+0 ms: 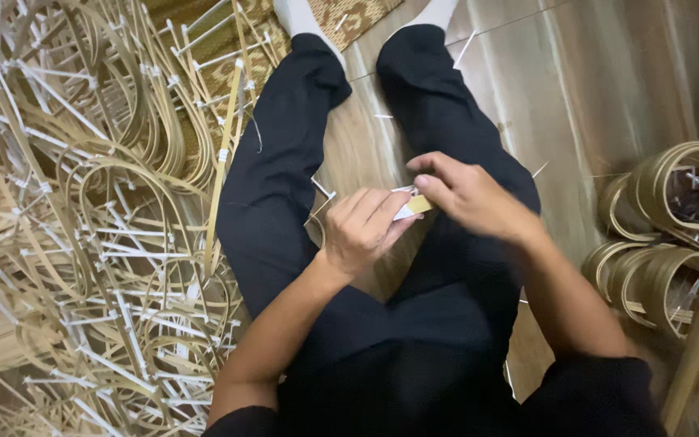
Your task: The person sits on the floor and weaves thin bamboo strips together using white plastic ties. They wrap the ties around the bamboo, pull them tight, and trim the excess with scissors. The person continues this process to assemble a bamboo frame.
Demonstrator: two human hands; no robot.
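Note:
I sit on the floor with my legs in dark trousers stretched out ahead. My left hand (362, 229) and my right hand (464, 194) meet over my lap. Between their fingertips they pinch a short tan bamboo strip (419, 205) with a bit of white tape or tie (404, 212) at its end. Both hands grip it, thumbs and forefingers closed on it. The rest of the strip is hidden by my fingers.
A big tangled heap of curved bamboo strips with white ties (82, 218) fills the floor at my left. Coiled bamboo hoops (665, 243) lie stacked at my right. A woven mat (349, 16) lies beyond my feet on the wood-look floor (592, 81).

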